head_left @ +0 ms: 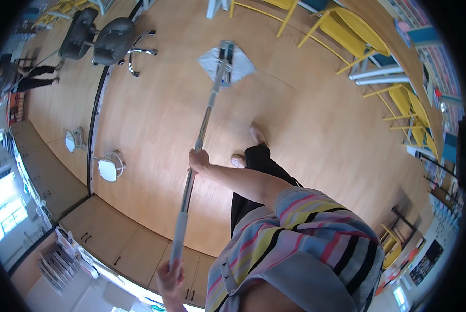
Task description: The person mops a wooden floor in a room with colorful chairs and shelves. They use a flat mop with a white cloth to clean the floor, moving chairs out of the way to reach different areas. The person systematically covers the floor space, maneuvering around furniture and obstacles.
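Both my hands are on a flat mop, its long silver-and-grey pole (181,229) running from the lower left up to the top middle. My right hand (199,160) wraps round the pole about halfway along, the bare forearm reaching across from a striped sleeve. Lower down, my left hand (170,280) grips the grey upper end of the handle. At the far end, the mop head (226,52) lies on the wooden floor (155,119) with a pale cloth (243,66) spread beneath it. My feet (258,134) stand to the right of the pole.
A black wheeled office chair (114,41) stands at the upper left, beside a mirror (66,114) reflecting it. A small white stool (108,169) sits near the mirror's edge. Yellow chairs (347,37) line the far right. Wooden cabinets (123,242) run along the lower left.
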A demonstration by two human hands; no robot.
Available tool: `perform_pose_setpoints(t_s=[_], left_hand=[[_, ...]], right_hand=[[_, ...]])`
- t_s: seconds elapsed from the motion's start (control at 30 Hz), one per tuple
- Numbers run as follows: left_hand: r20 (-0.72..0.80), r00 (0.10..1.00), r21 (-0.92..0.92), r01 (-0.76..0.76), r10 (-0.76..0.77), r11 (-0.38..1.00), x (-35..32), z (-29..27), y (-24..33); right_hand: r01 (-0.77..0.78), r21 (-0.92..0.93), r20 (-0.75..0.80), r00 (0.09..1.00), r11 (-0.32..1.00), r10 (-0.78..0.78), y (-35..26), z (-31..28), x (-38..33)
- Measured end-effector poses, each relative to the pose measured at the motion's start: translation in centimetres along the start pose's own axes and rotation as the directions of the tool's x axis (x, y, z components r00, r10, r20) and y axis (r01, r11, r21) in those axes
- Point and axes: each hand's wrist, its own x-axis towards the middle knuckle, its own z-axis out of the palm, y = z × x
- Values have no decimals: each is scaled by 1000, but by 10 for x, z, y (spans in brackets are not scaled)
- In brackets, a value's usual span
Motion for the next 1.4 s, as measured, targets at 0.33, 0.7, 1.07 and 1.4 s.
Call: perform_pose_setpoints(t_s=[0.33,0.7,1.07,1.4], left_hand=[[276,946,-597,32,168,802,80,49,141],[319,946,-632,260,-61,730,154,35,366],[370,924,-375,50,100,926,293,115,530],[216,974,-320,1,72,948,223,29,374]], right_hand=[[157,-49,-9,987,986,-158,-164,43,122],[158,179,37,985,971,-168,-344,89,207],[217,-215,-131,960,952,-248,-530,78,390],[219,-584,68,973,781,-222,-406,129,243]])
